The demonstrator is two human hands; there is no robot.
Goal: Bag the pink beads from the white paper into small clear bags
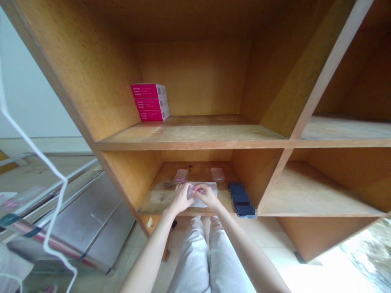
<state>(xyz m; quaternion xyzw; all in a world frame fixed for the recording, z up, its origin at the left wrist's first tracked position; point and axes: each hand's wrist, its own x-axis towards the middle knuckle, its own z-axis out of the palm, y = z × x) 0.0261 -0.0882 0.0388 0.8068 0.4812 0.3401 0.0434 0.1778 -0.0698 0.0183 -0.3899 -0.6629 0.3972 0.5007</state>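
Note:
In the lower compartment, my left hand (182,197) and my right hand (207,194) meet over a whitish sheet (211,189) lying near the shelf's front edge. Between them is a small clear plastic bag (190,191). The fingers of my left hand are closed on its left side. My right fingertips pinch at its upper right; whether anything small is in that pinch is hidden. Just behind my left hand lies a clear bag with small pink pieces (181,176). Another clear plastic bag (217,174) lies flat behind my right hand.
A dark blue phone-like object (242,200), partly pixelated, lies to the right at the shelf edge. Several pink boxes (150,102) are stacked on the upper shelf (207,132). At the left stand a metal-framed rack (82,219) and a hanging white cable (58,179).

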